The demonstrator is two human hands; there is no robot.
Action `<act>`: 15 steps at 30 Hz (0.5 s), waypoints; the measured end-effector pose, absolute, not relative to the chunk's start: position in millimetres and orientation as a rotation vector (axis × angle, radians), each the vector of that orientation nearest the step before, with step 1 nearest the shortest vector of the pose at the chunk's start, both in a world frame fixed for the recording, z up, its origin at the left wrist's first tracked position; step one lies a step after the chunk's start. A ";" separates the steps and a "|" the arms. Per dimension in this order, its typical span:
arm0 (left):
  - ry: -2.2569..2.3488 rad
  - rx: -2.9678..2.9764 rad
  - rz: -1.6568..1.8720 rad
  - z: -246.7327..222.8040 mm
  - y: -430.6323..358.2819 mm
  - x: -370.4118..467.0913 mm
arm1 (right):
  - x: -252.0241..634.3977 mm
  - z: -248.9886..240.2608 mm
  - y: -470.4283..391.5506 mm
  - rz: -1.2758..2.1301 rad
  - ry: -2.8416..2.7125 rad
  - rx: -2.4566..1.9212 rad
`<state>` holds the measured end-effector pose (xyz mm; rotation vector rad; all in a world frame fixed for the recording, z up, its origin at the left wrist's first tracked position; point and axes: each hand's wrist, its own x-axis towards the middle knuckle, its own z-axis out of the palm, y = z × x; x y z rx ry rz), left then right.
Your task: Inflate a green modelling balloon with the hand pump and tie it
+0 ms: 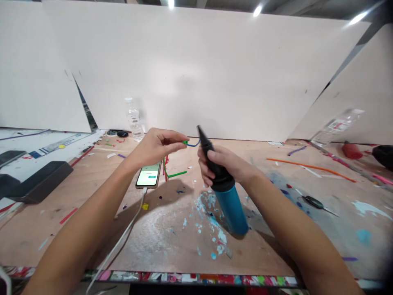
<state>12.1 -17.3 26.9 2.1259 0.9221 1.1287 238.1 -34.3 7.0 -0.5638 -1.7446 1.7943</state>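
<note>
My right hand (222, 164) is wrapped round the black upper part of a hand balloon pump (231, 209). The pump leans, its black nozzle pointing up and left and its blue barrel slanting down over the table. My left hand (159, 144) pinches a small green piece (185, 142) between thumb and fingertips. From that piece a thin blue strand (194, 145), like an uninflated balloon, runs right towards the pump; where it ends is hidden near the nozzle. Below my left hand lie a bent green strip (177, 174) and a phone (149, 176) with its screen lit.
A white cable (135, 217) runs from the phone to the front edge. One bottle (134, 119) stands behind my left hand, another (339, 125) at the right. An orange strip (310, 167), a screwdriver-like tool (319, 204) and a dark box (46, 180) lie about. White panels (196, 73) close the back.
</note>
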 end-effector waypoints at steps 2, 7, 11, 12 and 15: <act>0.826 2.181 0.964 30.3 -26.7 15.8 | 242.9 14.0 -37.1 1.502 -1.796 -0.660; 0.572 2.257 0.558 42.6 -53.5 22.5 | 247.3 34.5 -60.4 0.963 -1.996 -0.801; 0.452 2.285 0.478 45.4 -65.4 26.5 | 239.4 39.5 -80.1 0.684 -2.052 -0.744; 0.441 2.287 0.476 44.8 -66.6 26.9 | 237.4 39.1 -83.2 0.624 -2.039 -0.729; 0.415 2.271 0.477 42.6 -67.5 26.6 | 234.8 36.7 -88.4 0.691 -2.004 -0.671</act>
